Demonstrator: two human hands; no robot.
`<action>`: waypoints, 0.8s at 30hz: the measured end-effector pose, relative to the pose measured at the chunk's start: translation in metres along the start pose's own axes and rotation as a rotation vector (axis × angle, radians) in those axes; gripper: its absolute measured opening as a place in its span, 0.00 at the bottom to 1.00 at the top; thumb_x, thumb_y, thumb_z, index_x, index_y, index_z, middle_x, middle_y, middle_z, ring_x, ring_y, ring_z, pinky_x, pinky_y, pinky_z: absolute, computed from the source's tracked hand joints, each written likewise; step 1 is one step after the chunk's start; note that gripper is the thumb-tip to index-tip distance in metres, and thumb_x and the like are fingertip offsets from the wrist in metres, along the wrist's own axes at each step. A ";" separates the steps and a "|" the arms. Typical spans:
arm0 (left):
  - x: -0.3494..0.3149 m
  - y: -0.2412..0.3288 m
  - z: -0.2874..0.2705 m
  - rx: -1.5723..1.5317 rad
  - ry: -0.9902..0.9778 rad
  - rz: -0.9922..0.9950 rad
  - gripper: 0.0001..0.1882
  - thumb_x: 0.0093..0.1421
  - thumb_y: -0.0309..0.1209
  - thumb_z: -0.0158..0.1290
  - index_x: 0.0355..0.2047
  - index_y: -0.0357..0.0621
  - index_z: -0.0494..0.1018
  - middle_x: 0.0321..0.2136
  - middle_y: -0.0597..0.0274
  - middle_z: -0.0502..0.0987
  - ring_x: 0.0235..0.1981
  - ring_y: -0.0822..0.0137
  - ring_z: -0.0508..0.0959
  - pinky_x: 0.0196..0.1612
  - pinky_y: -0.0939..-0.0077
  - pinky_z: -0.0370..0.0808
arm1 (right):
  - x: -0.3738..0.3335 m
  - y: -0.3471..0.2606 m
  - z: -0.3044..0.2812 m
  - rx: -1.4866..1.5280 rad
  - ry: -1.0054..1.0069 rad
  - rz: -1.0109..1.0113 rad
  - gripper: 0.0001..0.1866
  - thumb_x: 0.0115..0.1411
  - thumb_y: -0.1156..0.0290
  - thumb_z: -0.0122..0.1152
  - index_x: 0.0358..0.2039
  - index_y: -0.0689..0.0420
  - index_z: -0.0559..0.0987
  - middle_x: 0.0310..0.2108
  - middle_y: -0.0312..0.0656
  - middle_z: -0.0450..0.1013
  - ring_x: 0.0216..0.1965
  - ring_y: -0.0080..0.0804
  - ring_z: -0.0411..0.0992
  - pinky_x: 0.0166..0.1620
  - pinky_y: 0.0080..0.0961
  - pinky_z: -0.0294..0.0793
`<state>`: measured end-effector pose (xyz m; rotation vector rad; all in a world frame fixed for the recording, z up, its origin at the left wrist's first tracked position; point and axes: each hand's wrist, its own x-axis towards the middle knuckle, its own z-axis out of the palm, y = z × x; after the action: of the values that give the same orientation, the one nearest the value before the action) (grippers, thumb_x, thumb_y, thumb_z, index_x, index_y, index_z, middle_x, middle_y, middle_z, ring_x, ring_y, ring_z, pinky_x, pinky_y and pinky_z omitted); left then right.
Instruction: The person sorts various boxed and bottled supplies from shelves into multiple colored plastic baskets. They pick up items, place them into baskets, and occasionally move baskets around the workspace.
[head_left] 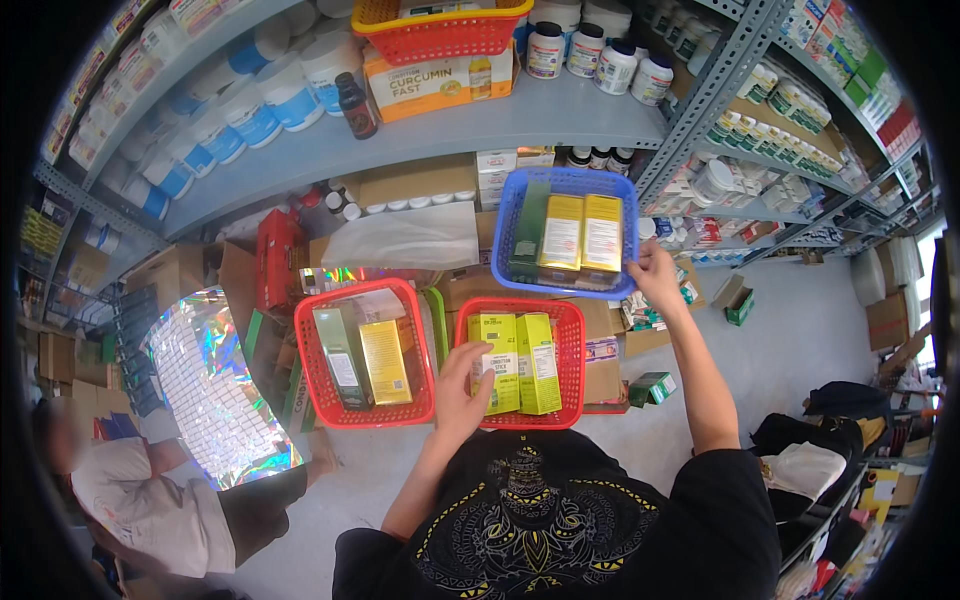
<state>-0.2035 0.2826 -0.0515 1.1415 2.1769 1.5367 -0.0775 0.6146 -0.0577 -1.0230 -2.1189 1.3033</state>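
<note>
Right hand [655,275], at 3 o'clock in the view, is closed on the blue plastic basket [503,230], gripping its rim at the basket's own 4 o'clock corner. Left hand [466,395], at 6 o'clock, has its fingers loosely curved over a yellow-green carton [500,335] in the central red basket [572,340]; whether it grips the carton cannot be told.

Status: all three baskets contain cartons. The blue basket, at 2 o'clock, holds one dark green carton [530,230] and two yellow-and-white cartons [562,230]. The central red basket, at 5 o'clock, holds two yellow-green cartons standing side by side. The left red basket [420,345], at 8 o'clock, holds one tall green carton [340,350] and one yellow carton [383,360]; neither hand touches it. Handling is judged to be under way, as both hands are engaged; the amount left cannot be determined from the visible contents.

Pose: the right forearm enters from 4 o'clock, elbow bent, reaching forward and outward. The left forearm rises from 7 o'clock, close to the torso.
</note>
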 end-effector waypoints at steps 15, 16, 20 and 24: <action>0.025 0.019 0.001 0.250 -0.397 -0.341 0.40 0.57 0.37 0.49 0.62 0.33 0.41 0.58 0.30 0.49 0.60 0.37 0.52 0.61 0.59 0.52 | -0.189 -0.006 0.045 0.218 -0.343 0.211 0.18 0.53 0.83 0.54 0.45 0.63 0.65 0.36 0.49 0.74 0.38 0.31 0.74 0.39 0.25 0.73; 0.023 0.018 0.004 0.250 -0.388 -0.400 0.41 0.57 0.38 0.49 0.62 0.33 0.41 0.59 0.30 0.48 0.60 0.36 0.51 0.62 0.59 0.52 | -0.189 -0.008 0.045 0.023 -0.220 0.071 0.21 0.52 0.82 0.57 0.46 0.64 0.64 0.38 0.51 0.72 0.40 0.34 0.73 0.39 0.26 0.74; 0.017 0.036 0.001 0.594 -0.263 0.072 0.53 0.44 0.33 0.61 0.64 0.43 0.39 0.61 0.31 0.41 0.62 0.34 0.45 0.61 0.48 0.51 | -0.171 -0.057 0.043 -0.313 -0.105 -0.255 0.34 0.46 0.76 0.64 0.54 0.60 0.62 0.50 0.60 0.60 0.52 0.47 0.63 0.49 0.36 0.69; 0.029 0.061 -0.005 0.670 -0.698 0.171 0.61 0.29 0.32 0.68 0.64 0.53 0.46 0.61 0.35 0.41 0.64 0.38 0.40 0.60 0.42 0.48 | -0.150 -0.092 0.049 -0.700 -0.522 -0.495 0.49 0.36 0.69 0.71 0.61 0.48 0.57 0.57 0.59 0.50 0.60 0.56 0.49 0.60 0.52 0.49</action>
<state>-0.1981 0.3085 0.0104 1.7484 2.1216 0.2905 -0.0511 0.4440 0.0031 -0.3154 -3.0809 0.6188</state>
